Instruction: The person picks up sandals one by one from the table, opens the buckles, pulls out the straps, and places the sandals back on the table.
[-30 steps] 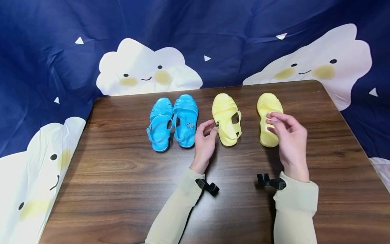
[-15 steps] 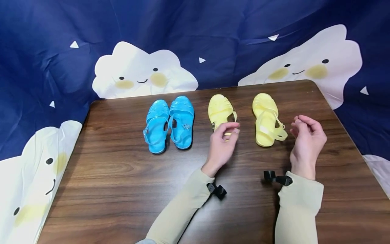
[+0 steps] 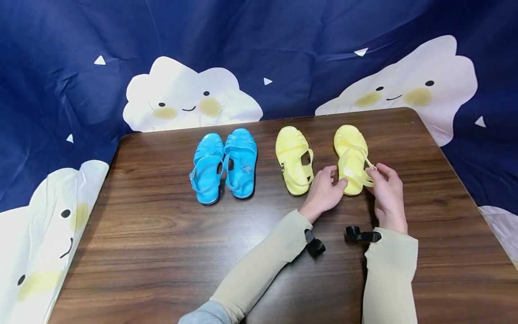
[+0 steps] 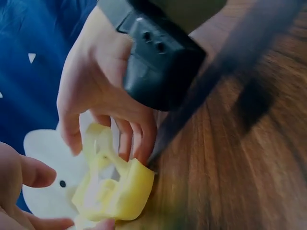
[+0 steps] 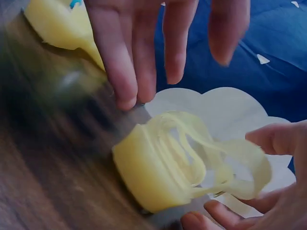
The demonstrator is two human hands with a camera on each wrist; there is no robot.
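Two yellow jelly sandals lie apart on the table, toes to the back. In the head view both hands are at the right yellow sandal [image 3: 349, 137]. Its strap [image 5: 256, 165] stands out loosely toward my right hand [image 3: 389, 198], whose thumb and fingers are spread around it without visibly pinching. My left hand [image 3: 325, 194] is at the sandal's left heel side, its fingers loosely extended; the right wrist view shows a gap between them and the heel. The left yellow sandal [image 3: 291, 140] has its strap across the heel and a small buckle on its left side.
Two blue jelly sandals, one [image 3: 207, 173] beside the other [image 3: 243, 145], stand left of the yellow ones. Beneath everything is a brown wood-grain table [image 3: 170, 252]. A dark blue cloth [image 3: 291, 49] with white clouds hangs behind its back edge.
My left hand has moved right, from the left yellow sandal to the right one. My right hand moved off rightward, then came back to the sandal's strap, which now sticks out to the right.
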